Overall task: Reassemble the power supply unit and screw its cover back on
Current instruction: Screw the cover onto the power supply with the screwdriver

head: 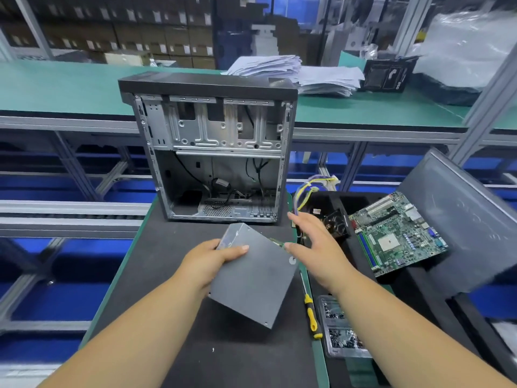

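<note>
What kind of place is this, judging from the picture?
Probably a computer assembly or repair line in a factory: an opened computer case stands on a matted workbench, a bare motherboard lies beside it, and shelves of cartons fill the background.

Bare counter (pixel 173 275) lies open left of the power supply (pixel 251 278). Behind stands the computer case (pixel 212 152); to the right a screwdriver (pixel 310 312), screw tray (pixel 341 329) and motherboard (pixel 397 233) crowd passage.

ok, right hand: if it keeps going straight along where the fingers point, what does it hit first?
Likely the bundle of coloured wires, just past the fingertips of the open right hand, at the near edge of the black tray. Depth is unclear from one view; it may pass over them toward the open computer case.
</note>
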`<state>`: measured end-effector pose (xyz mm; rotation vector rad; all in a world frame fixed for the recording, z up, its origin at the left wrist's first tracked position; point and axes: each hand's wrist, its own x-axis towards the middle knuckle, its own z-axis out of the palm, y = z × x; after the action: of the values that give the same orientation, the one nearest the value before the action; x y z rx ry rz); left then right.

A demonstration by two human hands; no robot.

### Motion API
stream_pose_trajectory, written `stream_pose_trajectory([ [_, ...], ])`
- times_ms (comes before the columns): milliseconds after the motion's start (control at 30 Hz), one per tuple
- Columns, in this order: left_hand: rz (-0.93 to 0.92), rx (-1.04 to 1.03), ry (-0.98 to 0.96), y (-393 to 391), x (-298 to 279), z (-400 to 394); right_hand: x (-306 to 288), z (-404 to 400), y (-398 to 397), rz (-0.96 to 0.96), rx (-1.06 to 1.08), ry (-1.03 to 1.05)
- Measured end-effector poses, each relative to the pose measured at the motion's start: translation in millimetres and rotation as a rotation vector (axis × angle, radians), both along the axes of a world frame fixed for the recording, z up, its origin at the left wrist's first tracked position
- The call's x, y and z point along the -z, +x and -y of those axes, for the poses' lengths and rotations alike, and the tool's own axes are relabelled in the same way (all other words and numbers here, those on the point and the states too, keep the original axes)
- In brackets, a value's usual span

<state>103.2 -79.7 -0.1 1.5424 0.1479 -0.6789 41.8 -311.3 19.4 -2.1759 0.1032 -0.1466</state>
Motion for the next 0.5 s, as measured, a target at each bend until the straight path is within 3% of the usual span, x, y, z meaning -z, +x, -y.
stream_pose_trajectory([
  [167, -0.24, -0.099, -0.119, -1, 28, -6, -5, -20, 18, -0.049, -0.238, -0.33],
  [300, -0.305, -0.134, -0.167, -4, 49, -12, 4, -38, 28, -0.061, -0.371, -0.555],
  [500, -0.317, -0.191, -0.155, -3, 66, -19, 31, -55, 41, -0.101, -0.413, -0.655],
])
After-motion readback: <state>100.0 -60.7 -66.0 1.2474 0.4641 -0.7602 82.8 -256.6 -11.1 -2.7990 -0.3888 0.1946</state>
